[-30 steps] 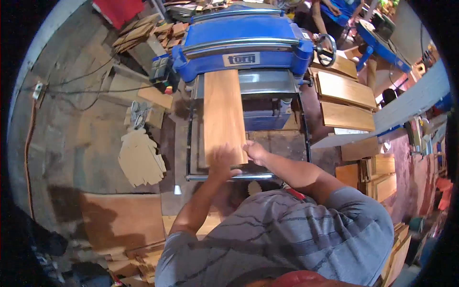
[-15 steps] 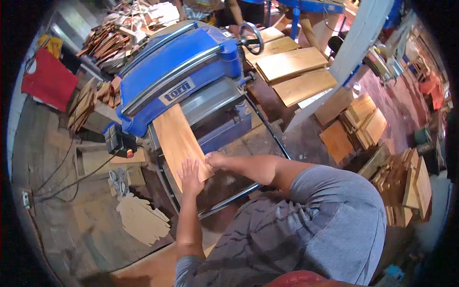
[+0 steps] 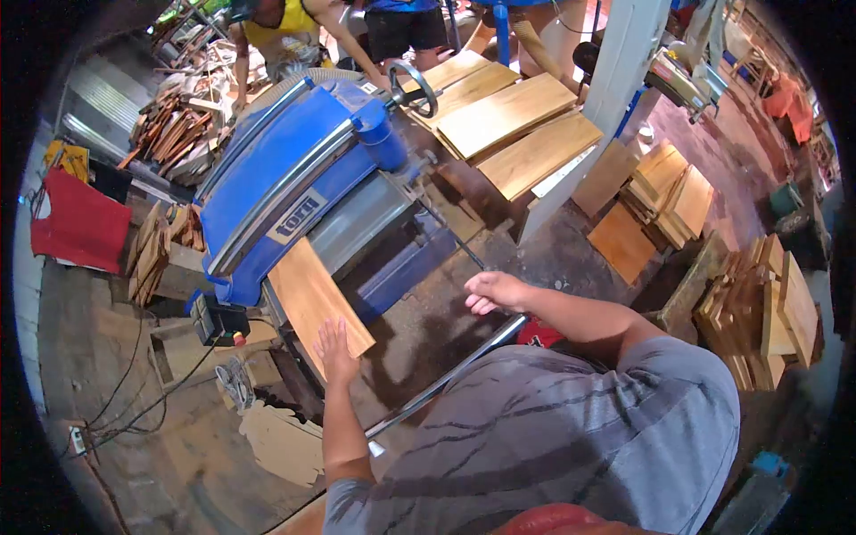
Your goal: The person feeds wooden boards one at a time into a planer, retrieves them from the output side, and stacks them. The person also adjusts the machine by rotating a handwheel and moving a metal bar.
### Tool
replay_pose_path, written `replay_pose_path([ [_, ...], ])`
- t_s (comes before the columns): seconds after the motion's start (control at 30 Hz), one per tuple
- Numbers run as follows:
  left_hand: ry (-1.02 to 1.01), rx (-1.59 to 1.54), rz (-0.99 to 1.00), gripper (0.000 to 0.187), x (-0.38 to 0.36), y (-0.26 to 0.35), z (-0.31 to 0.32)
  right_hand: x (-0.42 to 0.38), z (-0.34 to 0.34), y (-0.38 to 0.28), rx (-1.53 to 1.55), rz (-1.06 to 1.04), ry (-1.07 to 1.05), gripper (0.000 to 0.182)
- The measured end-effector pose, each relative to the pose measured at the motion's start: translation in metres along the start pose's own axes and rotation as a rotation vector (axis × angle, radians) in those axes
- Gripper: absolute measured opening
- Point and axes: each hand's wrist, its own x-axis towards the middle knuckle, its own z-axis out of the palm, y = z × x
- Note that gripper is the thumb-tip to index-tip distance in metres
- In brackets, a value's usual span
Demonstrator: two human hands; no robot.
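A wooden board lies with its far end in the mouth of a blue planer marked "torq". My left hand rests flat on the near end of the board, fingers stretched out. Off to the right, my right hand is in the air, apart from the board, with its fingers curled in and nothing visible in them. Below it runs the metal rail of the machine's frame. The planer's cutting parts are hidden under the blue hood.
Flat boards lie beyond the planer's handwheel. A white post stands at their right. Stacked boards are on my right. A switch box with trailing cables is at left. Behind the planer, a person in yellow reaches toward it.
My right hand has let go of the board's near edge and moved right. The board has slid slightly farther into the planer, my left hand still on it. The view has shifted, showing people behind.
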Motion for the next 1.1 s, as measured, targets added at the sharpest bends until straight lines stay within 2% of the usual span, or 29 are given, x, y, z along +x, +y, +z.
replay_pose_path([
  [0.07, -0.002, 0.048, -0.005, 0.096, 0.007, -0.007, 0.010, -0.005, -0.035, -0.009, 0.041, -0.061, 0.048, 0.031],
  [0.13, -0.046, 0.041, -0.103, 0.099, 0.017, -0.002, 0.011, 0.000, -0.071, -0.019, 0.068, -0.049, 0.099, 0.031],
  [0.23, -0.167, 0.085, -0.250, 0.113, 0.036, 0.024, 0.001, 0.023, -0.131, -0.038, 0.120, -0.055, 0.101, 0.030],
  [0.3, -0.295, 0.118, -0.358, 0.130, 0.056, 0.026, 0.008, 0.035, -0.163, -0.067, 0.130, -0.047, 0.145, 0.029],
  [0.33, -0.297, 0.119, -0.376, 0.130, 0.068, 0.035, 0.004, 0.047, -0.183, -0.079, 0.126, -0.037, 0.130, 0.029],
  [0.4, -0.427, -0.070, -0.441, 0.124, 0.086, 0.060, 0.000, 0.076, -0.223, -0.097, 0.102, -0.023, 0.144, 0.028],
  [0.43, -0.529, 0.012, -0.326, 0.103, 0.105, 0.095, -0.022, 0.087, -0.238, -0.110, 0.088, -0.025, 0.147, 0.030],
  [0.47, -0.534, 0.013, -0.347, 0.103, 0.124, 0.119, -0.016, 0.101, -0.255, -0.122, 0.119, -0.011, 0.110, 0.027],
  [0.53, -0.245, -0.670, -0.237, 0.082, 0.155, 0.167, 0.006, 0.133, -0.288, -0.141, 0.114, -0.038, 0.088, 0.026],
  [0.6, -0.141, -0.595, -0.265, 0.080, 0.180, 0.232, 0.028, 0.169, -0.319, -0.161, 0.082, -0.082, 0.023, 0.026],
  [0.67, -0.094, -1.101, -0.437, 0.082, 0.205, 0.276, 0.065, 0.207, -0.329, -0.195, 0.019, -0.145, 0.065, 0.033],
  [0.73, 0.157, -0.731, -0.502, 0.077, 0.220, 0.308, 0.101, 0.230, -0.328, -0.244, -0.063, -0.180, 0.057, 0.047],
  [0.77, 0.275, -0.658, -0.513, 0.068, 0.222, 0.310, 0.121, 0.242, -0.326, -0.264, -0.072, -0.208, 0.035, 0.056],
  [0.83, 0.264, -0.701, -0.555, 0.066, 0.223, 0.313, 0.115, 0.244, -0.314, -0.319, -0.199, -0.204, 0.002, 0.060],
  [0.93, 0.285, -0.875, -0.623, 0.058, 0.220, 0.315, 0.108, 0.263, -0.308, -0.362, -0.223, -0.224, -0.016, 0.063],
  [1.0, -0.001, -0.896, -0.834, 0.043, 0.215, 0.312, 0.105, 0.266, -0.310, -0.371, -0.292, -0.197, 0.021, 0.064],
  [1.03, 0.003, -0.901, -0.842, 0.043, 0.215, 0.315, 0.104, 0.269, -0.313, -0.374, -0.354, -0.176, 0.070, 0.065],
  [1.1, 0.166, -0.767, -0.803, 0.028, 0.215, 0.324, 0.105, 0.338, -0.365, -0.320, -0.862, -0.569, 0.195, 0.068],
])
